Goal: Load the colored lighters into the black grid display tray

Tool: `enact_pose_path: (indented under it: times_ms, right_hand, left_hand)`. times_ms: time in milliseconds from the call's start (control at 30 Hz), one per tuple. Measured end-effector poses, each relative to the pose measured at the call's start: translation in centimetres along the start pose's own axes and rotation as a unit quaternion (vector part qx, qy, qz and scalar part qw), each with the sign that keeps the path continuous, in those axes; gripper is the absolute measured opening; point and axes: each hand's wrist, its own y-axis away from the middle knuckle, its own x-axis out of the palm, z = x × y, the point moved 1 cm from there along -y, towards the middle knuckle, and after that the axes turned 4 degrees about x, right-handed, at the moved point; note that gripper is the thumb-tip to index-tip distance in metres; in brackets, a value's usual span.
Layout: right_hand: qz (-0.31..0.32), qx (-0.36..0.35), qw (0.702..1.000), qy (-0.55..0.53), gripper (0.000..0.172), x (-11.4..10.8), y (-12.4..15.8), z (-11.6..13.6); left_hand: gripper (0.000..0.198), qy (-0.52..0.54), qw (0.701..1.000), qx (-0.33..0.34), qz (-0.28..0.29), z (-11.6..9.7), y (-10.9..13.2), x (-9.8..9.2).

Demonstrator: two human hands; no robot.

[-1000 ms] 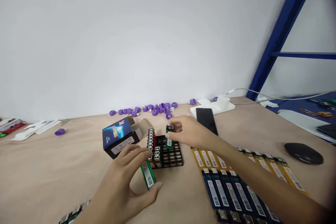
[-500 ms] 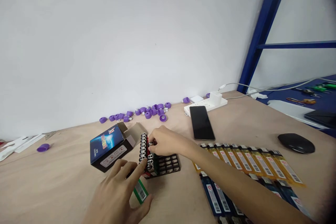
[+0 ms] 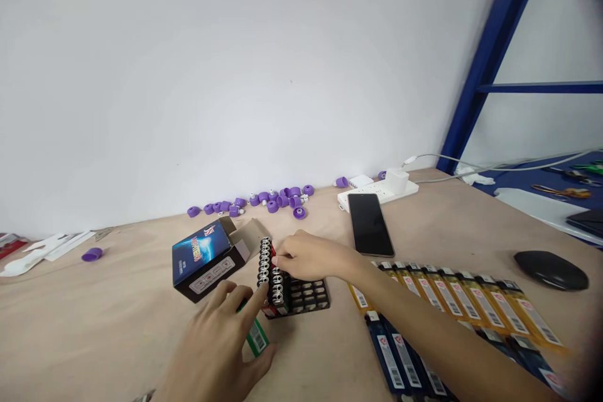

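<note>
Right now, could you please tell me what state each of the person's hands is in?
Left hand: closed, holding a green lighter.
Right hand: curled against lighters in a black rack; grip unclear.

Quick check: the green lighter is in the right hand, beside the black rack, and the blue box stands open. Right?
No: the head view shows the green lighter in the left hand, not the right hand. It is beside the black rack, and the blue box stands open, as you said.

Looked like a small workshop or packing room: a tan tabletop against a plain white wall, rows of barcoded packets laid out in lines, a power strip, a blue steel rack frame, hand tools beyond.
</note>
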Motion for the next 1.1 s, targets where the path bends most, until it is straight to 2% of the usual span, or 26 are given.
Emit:
enact_pose_path:
  times_ms: [167,233,367,433,500,633,733,800,867,1100]
  right_hand:
    - [-0.050,-0.019,0.998,-0.030,0.032,-0.5,-0.1,0.2]
    - [-0.059,-0.027,0.997,-0.052,0.032,-0.8,0.1,0.7]
    - [-0.024,-0.063,0.991,-0.113,0.016,-1.1,0.7,2.2]
    - [-0.017,-0.076,0.986,-0.149,0.018,-1.2,0.9,2.7]
    - [-0.034,-0.068,0.982,-0.172,0.014,-1.4,0.9,2.6]
    - [-0.135,0.001,0.979,-0.155,0.004,-2.2,0.0,0.6]
    - [-0.208,0.046,0.968,-0.132,0.009,-2.3,-0.9,-1.4]
    - [-0.227,0.061,0.965,-0.116,0.010,-1.9,-1.4,-2.3]
    - [-0.217,0.057,0.969,-0.102,0.009,-1.1,-1.8,-2.7]
    - [-0.118,0.003,0.991,-0.070,0.006,1.1,-2.2,-2.5]
  left_hand:
    - [0.073,0.011,0.995,0.008,-0.102,0.7,0.4,-0.3]
    - [0.076,0.027,0.991,0.005,-0.129,0.7,0.3,-0.6]
    - [0.074,0.057,0.984,0.035,-0.162,0.3,0.1,-1.0]
    - [0.073,0.069,0.981,0.058,-0.171,0.2,0.1,-0.8]
    - [0.075,0.086,0.980,0.050,-0.170,0.4,-0.1,-0.3]
    - [0.095,0.107,0.986,0.001,-0.128,1.1,-0.2,1.2]
    - [0.091,0.087,0.993,0.041,-0.064,1.2,-0.1,2.3]
    - [0.087,0.067,0.995,0.059,-0.047,1.0,0.0,2.7]
    - [0.083,0.059,0.995,0.060,-0.048,0.8,0.1,2.9]
    - [0.068,0.071,0.994,0.069,-0.035,1.1,0.3,2.6]
